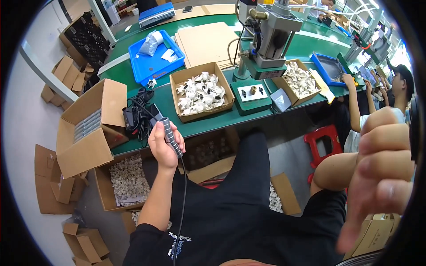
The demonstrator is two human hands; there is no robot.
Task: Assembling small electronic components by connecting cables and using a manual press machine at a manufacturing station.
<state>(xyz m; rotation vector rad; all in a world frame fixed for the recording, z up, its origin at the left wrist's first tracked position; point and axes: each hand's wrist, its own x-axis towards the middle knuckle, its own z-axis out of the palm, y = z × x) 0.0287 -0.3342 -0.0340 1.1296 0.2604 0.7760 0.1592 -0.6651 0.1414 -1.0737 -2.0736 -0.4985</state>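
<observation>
My left hand (pixel 163 144) is closed round a stack of short grey metallic rings (pixel 171 136), held tilted in front of the table edge. A thin black cable (pixel 183 190) runs from near the stack's lower end down over my shirt; whether the two are joined, I cannot tell. Close to the camera at the right, my right hand (pixel 379 168) is raised in a fist with the thumb stretched downward. Nothing shows in its fingers. Beyond my left hand stands a cardboard box of white finned parts (pixel 202 116), with a tangle of black cables (pixel 141 116) to its left.
A bench press (pixel 275 40) stands on the green table, its base block (pixel 252 106) nearest me. Around it are another box of white parts (pixel 298 82), a blue tray (pixel 151 75) and a carton of ribbed grey stacks (pixel 113 99). At right, a co-worker (pixel 395 88) sits near a red stool (pixel 324 133).
</observation>
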